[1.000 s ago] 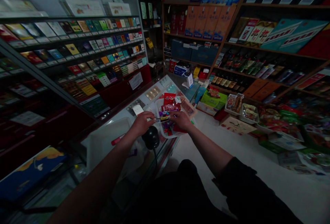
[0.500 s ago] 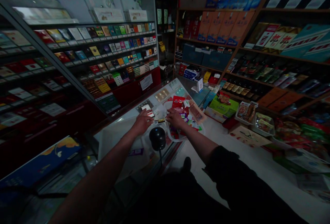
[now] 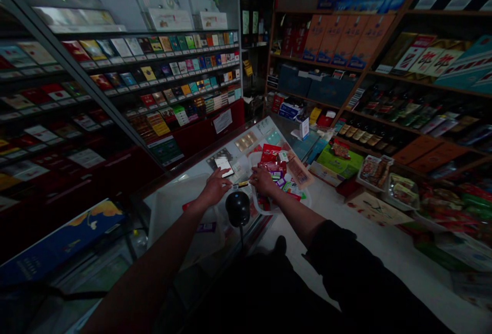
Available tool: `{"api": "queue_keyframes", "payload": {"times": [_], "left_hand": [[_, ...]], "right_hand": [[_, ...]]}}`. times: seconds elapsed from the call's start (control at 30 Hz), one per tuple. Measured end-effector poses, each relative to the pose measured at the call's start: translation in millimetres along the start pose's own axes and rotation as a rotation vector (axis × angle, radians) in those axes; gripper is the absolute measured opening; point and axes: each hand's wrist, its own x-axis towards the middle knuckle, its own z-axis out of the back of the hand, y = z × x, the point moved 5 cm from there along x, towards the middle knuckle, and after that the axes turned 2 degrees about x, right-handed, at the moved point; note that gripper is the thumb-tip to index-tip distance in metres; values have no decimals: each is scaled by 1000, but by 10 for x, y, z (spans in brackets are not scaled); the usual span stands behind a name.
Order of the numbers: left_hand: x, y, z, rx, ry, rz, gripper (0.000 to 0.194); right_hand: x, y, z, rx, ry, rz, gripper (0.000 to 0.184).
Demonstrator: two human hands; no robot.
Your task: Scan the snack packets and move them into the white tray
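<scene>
My left hand is over the counter with its thumb and fingers apart. Its fingertips are close to a phone with a bright screen. My right hand is at the near left side of a white plastic basket. Its fingers are curled, and what is in them is hidden. Red, purple and green snack packets fill the basket. Between both hands is a small gold and dark piece. A black scanner stands just below it, its cable running toward me.
A white bin with a purple packet is under my left forearm. Cigarette packs line the left shelves. Orange boxes and bottles fill the right shelves. Snack trays stand on the right.
The view has shifted slightly, moving the scene right and down. A bit of red now shows beside my left wrist, in the bin. Both hands stay about where they were.
</scene>
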Motion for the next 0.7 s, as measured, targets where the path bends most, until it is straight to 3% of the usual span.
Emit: {"api": "queue_keyframes", "payload": {"times": [0.7], "left_hand": [[15, 136, -188, -20, -1, -12, 19]], "right_hand": [[-49, -7, 10, -90, 20, 3, 18]]}}
